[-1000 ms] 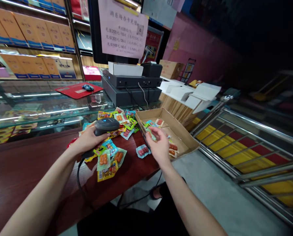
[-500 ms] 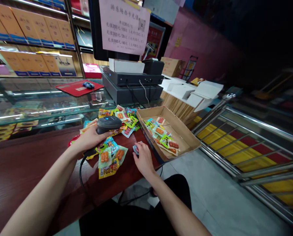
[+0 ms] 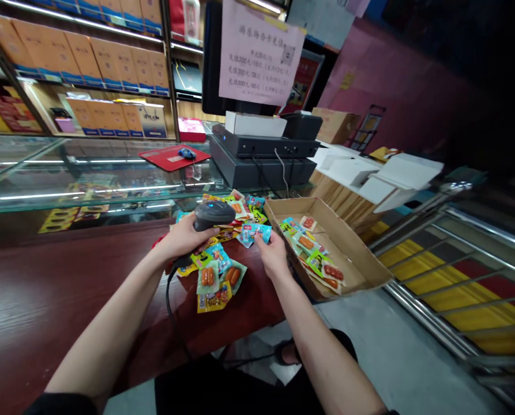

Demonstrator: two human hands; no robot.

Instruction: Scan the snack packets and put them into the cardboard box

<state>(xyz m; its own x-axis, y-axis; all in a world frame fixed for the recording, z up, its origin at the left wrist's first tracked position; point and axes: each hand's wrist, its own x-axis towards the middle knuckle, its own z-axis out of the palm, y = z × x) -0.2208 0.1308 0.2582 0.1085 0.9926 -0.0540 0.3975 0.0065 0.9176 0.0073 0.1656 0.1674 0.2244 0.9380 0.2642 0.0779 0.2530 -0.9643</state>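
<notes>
My left hand is wrapped round the handle of a black barcode scanner, its head pointing right over the counter. Between the thumb and fingers of my right hand is a small blue snack packet, held up just right of the scanner's head. Several packets lie in a loose pile behind and under the scanner. Nearer me, a yellow packet and a pale green sausage packet rest on the dark red counter. Right of my right hand, an open cardboard box holds several packets, among them a sausage packet.
A black cable runs from the scanner toward me. Behind the pile stand a glass display counter, a red mouse pad and a dark cash drawer. A metal railing is at the right.
My right hand has lifted the blue packet off the counter and brought it up beside the scanner's head. The view has swung left, so everything sits further right.
</notes>
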